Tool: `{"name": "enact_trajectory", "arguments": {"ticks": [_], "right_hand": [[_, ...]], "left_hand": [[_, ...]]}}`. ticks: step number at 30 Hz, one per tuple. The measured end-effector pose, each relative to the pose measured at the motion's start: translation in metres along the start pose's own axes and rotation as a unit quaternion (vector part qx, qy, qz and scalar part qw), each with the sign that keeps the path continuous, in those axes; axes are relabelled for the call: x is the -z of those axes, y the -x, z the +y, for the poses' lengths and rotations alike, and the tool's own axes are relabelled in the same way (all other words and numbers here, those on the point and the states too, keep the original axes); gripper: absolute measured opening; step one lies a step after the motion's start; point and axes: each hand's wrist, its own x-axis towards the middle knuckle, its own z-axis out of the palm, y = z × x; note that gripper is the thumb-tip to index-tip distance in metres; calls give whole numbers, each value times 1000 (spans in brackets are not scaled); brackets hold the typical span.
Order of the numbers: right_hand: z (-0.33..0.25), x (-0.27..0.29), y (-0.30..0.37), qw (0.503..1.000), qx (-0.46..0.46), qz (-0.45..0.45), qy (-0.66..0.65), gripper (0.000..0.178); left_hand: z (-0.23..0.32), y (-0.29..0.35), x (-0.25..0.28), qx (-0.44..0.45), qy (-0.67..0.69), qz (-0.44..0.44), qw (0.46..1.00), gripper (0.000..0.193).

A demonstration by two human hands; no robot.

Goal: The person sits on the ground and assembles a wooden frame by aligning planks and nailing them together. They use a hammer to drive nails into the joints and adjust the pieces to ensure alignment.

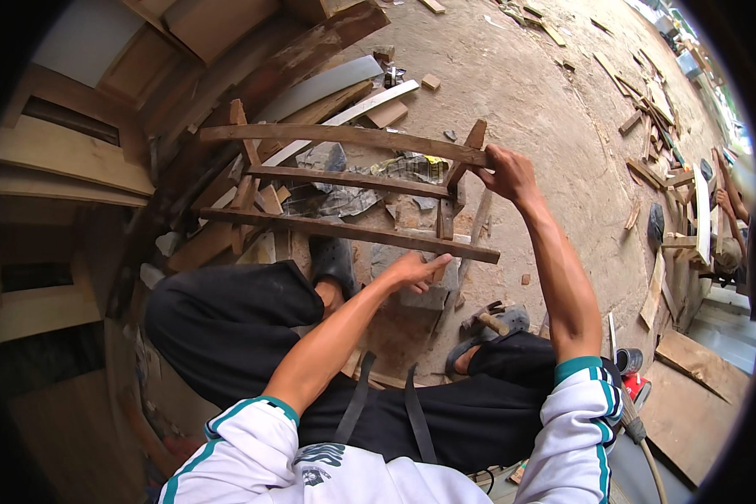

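Observation:
A brown wooden bench frame (344, 179) stands in front of me, with long rails joined by short slanted end pieces. My right hand (510, 172) is wrapped round the right end of its far rail. Just below the near rail (353, 233), toward its right end, my left hand (416, 270) has its index finger stretched out and other fingers loosely bent. That hand seems to touch the rail, but holds nothing visible. Beneath the left hand sits a grey block (428, 294). A hammer (487, 320) lies beside my right foot.
Stacked wooden furniture parts (67, 160) fill the left side. Offcuts (386, 113) lie behind the frame, and more scraps (647, 109) at far right. A person's arm (725, 202) shows by another wooden piece (701, 214). A dark can (629, 361) and a board (704, 366) are at lower right.

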Motion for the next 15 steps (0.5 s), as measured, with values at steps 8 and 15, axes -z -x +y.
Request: {"name": "enact_trajectory", "arguments": {"ticks": [8, 15], "right_hand": [[-24, 3, 6, 988, -101, -98, 68, 57], [-37, 2, 27, 979, -144, -102, 102, 83]], "left_hand": [[-7, 45, 65, -77, -314, 171, 931, 59], [15, 57, 32, -339, -461, 342, 746, 54]]}}
